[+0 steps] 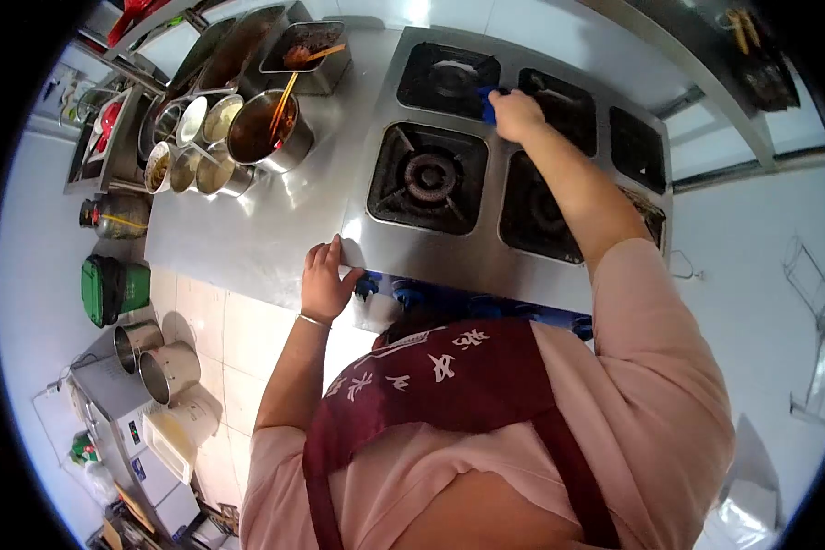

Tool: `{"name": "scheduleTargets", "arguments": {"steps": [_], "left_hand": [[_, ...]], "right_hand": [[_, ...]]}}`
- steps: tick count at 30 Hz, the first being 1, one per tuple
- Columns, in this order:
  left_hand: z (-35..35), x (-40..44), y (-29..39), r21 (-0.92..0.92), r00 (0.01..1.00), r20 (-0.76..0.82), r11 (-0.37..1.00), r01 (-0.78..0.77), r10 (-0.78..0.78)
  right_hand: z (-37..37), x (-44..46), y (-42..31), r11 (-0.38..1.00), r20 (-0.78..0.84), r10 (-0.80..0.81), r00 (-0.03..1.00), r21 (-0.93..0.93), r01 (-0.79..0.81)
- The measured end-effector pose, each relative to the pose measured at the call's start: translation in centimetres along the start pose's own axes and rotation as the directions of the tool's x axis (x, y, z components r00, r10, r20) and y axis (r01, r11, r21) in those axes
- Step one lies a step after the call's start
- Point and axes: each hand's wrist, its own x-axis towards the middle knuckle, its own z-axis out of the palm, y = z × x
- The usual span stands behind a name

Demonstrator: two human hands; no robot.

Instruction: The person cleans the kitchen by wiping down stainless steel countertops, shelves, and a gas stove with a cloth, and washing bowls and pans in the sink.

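My right hand (515,115) reaches to the back of the steel gas stove (431,240) and is closed on a blue cloth (488,104). The cloth lies against the steel strip between two back burners; most of it is hidden under the fingers. Near the front edge, my left hand (326,280) rests on the steel top with its fingers stretched out and holds nothing. A burner with a round ring (430,177) sits between the two hands. Blue knobs (408,295) line the stove's front, just right of my left hand.
Left of the stove, a steel pot (282,137) with chopsticks (284,103) stands beside several bowls. Behind it is a rectangular steel container (325,78). A green bin (115,289), a gas cylinder (119,216) and large pots (170,371) stand on the floor. A shelf (678,69) overhangs the right.
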Motion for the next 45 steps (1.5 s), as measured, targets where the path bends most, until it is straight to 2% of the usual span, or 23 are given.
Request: {"name": "scheduleTargets", "arguments": {"steps": [2,4,8,12,14,16,17,20,22,23,25,26,30,32,33,34,36,38,40,41,42,44,45], "left_hand": [[0.1,0.0,-0.3,0.038,1.0,-0.017,0.999,-0.02,0.02],[0.6,-0.3,-0.6,0.05,1.0,0.0,0.999,-0.01,0.01],[1.0,-0.5,-0.8,0.126,1.0,0.005,0.992,0.024,-0.025],[0.6,-0.6,-0.5,0.104,0.996,0.047,0.992,0.065,-0.07],[0.8,-1.0,-1.0,0.069,0.996,0.056,0.995,0.069,-0.072],[0.9,-0.9,-1.2,0.142,0.996,-0.084,0.99,0.022,-0.01],[0.3,-0.7,-1.0,0.046,0.975,-0.222,0.999,-0.022,0.032],[-3.7,0.4,2.8,-0.231,0.96,-0.269,0.962,-0.147,0.082],[-5.0,0.9,5.3,-0.709,0.996,-0.001,0.702,-0.067,0.094],[-5.9,1.1,7.0,-0.825,0.982,0.045,0.561,-0.066,0.182],[-6.5,1.0,9.2,-0.947,0.947,-0.002,0.305,-0.105,0.32],[-6.6,1.0,9.8,-0.98,0.92,-0.068,0.147,-0.134,0.386],[-7.8,0.0,9.9,-0.961,0.941,0.158,0.264,0.077,0.3],[-8.7,-1.1,10.6,-0.988,0.991,0.116,0.112,0.108,0.064],[-8.6,-1.4,10.3,-0.986,0.995,0.094,0.138,0.091,0.013],[-8.9,-1.7,10.2,-0.986,0.996,0.091,0.141,0.087,0.02],[-9.4,-2.4,10.0,-0.988,0.992,0.103,-0.127,0.092,-0.077],[-10.1,-2.6,9.7,-0.977,0.985,0.069,-0.212,0.034,-0.157],[-10.8,-3.0,9.7,-0.979,0.968,0.048,-0.204,-0.003,-0.248],[-10.7,-3.2,9.4,-0.978,0.969,0.017,-0.206,-0.034,-0.245],[-10.4,-3.2,9.3,-0.979,0.97,0.018,-0.203,-0.033,-0.242],[-10.2,-3.1,9.5,-0.913,0.912,-0.361,0.27,-0.305,-0.193],[-10.1,-3.1,9.5,-0.915,0.91,-0.374,0.229,-0.331,-0.178]], "right_hand": [[-1.4,-2.7,-1.5,1.0,0.132,0.016,0.991,0.024,-0.02],[-0.7,-4.6,-2.9,0.997,0.133,-0.063,0.989,0.045,0.058],[-1.2,-9.3,-4.5,0.991,0.145,-0.056,0.988,0.126,0.037],[-4.6,-14.8,-6.8,0.932,0.464,-0.31,0.83,0.321,0.168],[-4.0,-16.7,-5.6,0.869,0.436,-0.415,0.798,0.449,0.207],[-5.3,-18.3,-4.9,0.582,0.229,-0.484,0.844,0.805,0.115],[-6.1,-19.2,-4.6,0.405,0.23,-0.43,0.873,0.914,-0.041],[-6.9,-21.3,-6.0,-0.346,0.209,-0.28,0.937,0.888,-0.302],[-6.4,-21.2,-6.9,-0.571,0.066,-0.4,0.914,0.762,-0.305],[-6.9,-21.3,-7.8,-0.567,0.062,-0.419,0.906,0.762,-0.314],[-8.1,-21.9,-10.0,-0.718,-0.059,-0.442,0.895,0.621,-0.314],[-8.1,-21.9,-10.4,-0.718,-0.064,-0.452,0.89,0.618,-0.32],[-8.2,-22.1,-11.6,-0.7,0.018,-0.408,0.913,0.636,-0.325],[-7.6,-22.2,-11.1,-0.706,0.018,-0.387,0.922,0.637,-0.309],[-6.6,-22.1,-10.4,-0.153,-0.258,-0.288,0.922,0.963,0.222],[-5.8,-21.9,-9.5,0.489,-0.497,-0.378,0.781,0.609,0.624],[-6.9,-23.2,-10.5,0.439,-0.496,-0.298,0.815,0.687,0.579],[-5.6,-23.4,-10.2,0.578,-0.368,-0.191,0.91,0.707,0.407],[-3.6,-22.9,-9.8,0.528,-0.43,-0.131,0.893,0.732,0.43],[-3.9,-23.2,-10.1,0.074,-0.294,-0.084,0.952,0.951,0.3],[-4.4,-23.7,-10.2,-0.17,-0.222,-0.098,0.97,0.964,0.203],[-5.8,-25.0,-10.3,-0.611,-0.128,-0.117,0.985,0.791,0.03],[-6.2,-25.4,-10.3,-0.783,-0.108,-0.13,0.986,0.621,-0.035]]}}
